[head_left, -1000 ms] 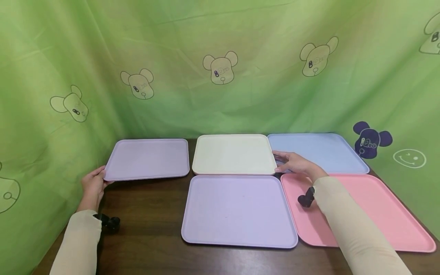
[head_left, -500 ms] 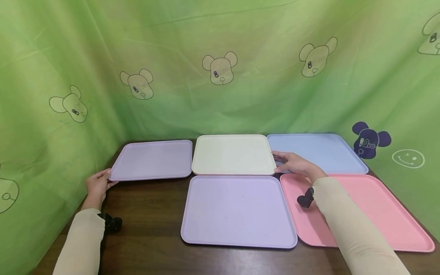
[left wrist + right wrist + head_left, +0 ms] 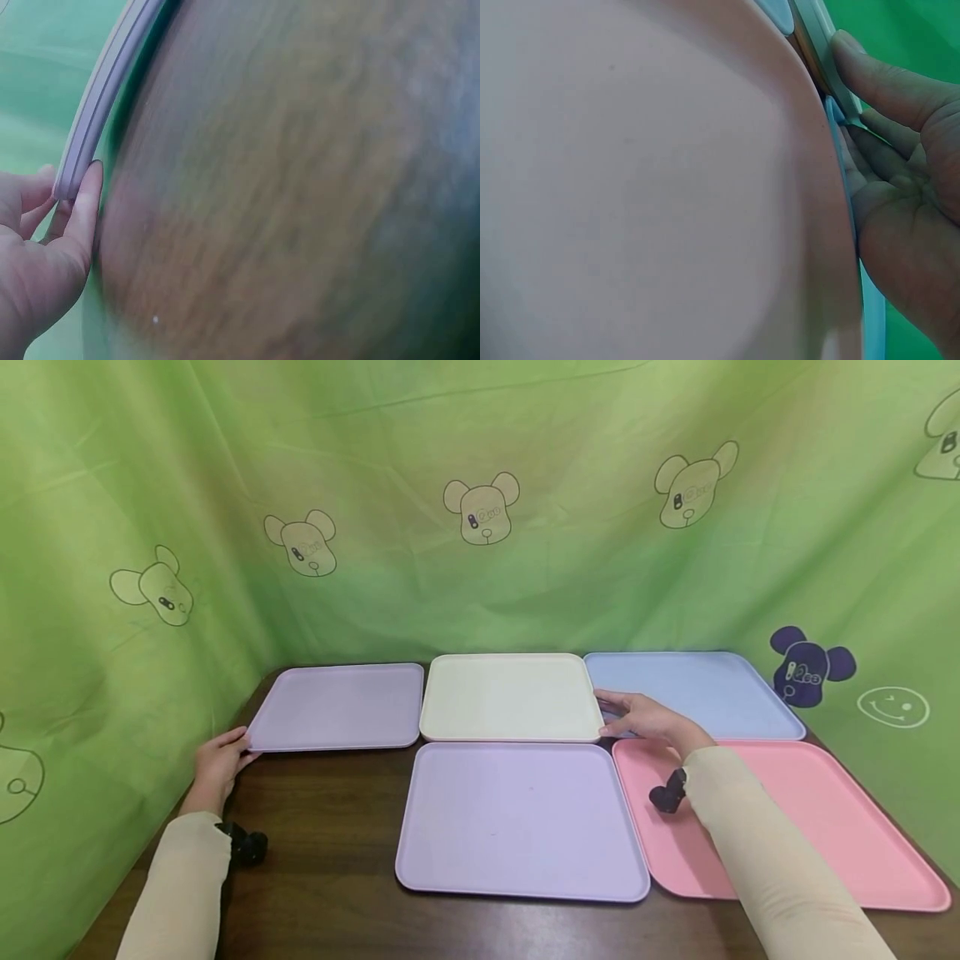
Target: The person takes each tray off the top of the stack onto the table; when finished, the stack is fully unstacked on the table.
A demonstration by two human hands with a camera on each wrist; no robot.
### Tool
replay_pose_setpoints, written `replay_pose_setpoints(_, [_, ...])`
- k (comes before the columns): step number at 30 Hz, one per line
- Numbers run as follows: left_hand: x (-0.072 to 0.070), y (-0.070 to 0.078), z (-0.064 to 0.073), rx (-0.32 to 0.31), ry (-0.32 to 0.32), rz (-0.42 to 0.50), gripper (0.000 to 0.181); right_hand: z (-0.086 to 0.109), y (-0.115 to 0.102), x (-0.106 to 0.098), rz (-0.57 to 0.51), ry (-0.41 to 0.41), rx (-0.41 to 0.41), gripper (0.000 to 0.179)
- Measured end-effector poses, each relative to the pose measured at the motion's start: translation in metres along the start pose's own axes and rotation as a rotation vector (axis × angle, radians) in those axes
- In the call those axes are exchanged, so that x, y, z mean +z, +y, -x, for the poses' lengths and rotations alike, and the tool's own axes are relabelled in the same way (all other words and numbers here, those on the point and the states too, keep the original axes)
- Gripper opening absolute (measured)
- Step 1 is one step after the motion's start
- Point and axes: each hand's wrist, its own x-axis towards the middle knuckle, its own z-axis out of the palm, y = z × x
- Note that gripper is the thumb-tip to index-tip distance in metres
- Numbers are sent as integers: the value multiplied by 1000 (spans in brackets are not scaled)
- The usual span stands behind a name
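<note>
So both hands are busy with the back row of trays here. The left hand [image 3: 219,764] has a pinch on the near left corner of the left purple tray [image 3: 337,706], with thumb and fingers on either side of the rim; that tray is up in the far left corner of the tabletop [image 3: 307,827]. Can't really tell if the pinched corner is touching the wood. The right hand [image 3: 648,720] has its fingers curled around the near right corner of the cream tray [image 3: 512,697], thumb laid on the rim. The cream one is in the middle of the far edge, just beside the left purple tray, and on its other side there's the blue tray [image 3: 697,689] over at the far right corner. Closer in, the front purple tray [image 3: 522,822] lies flat between the cream tray and the near edge, and the pink tray [image 3: 817,827] runs along the right edge, partly under the right sleeve [image 3: 772,852]. Both wrists wear a black gadget, and a green curtain [image 3: 390,593] with cartoon bear heads hangs behind the far edge.
</note>
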Motion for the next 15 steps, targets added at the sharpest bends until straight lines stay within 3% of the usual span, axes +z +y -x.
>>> replay_pose_setpoints(4, [1,0,-1,-12,-31,11,56,-1,1,0,13,-1,5,89])
replay_pose_setpoints(6, [1,0,-1,-3,-65,-35,59,-1,2,-1,21,-1,8,89])
replay_pose_setpoints(10, [0,0,-5,35,-119,-223,66,-2,4,-2,28,-1,14,90])
replay_pose_setpoints(15, [0,-2,-8,82,-116,-411,71,-3,4,-2,30,1,16,91])
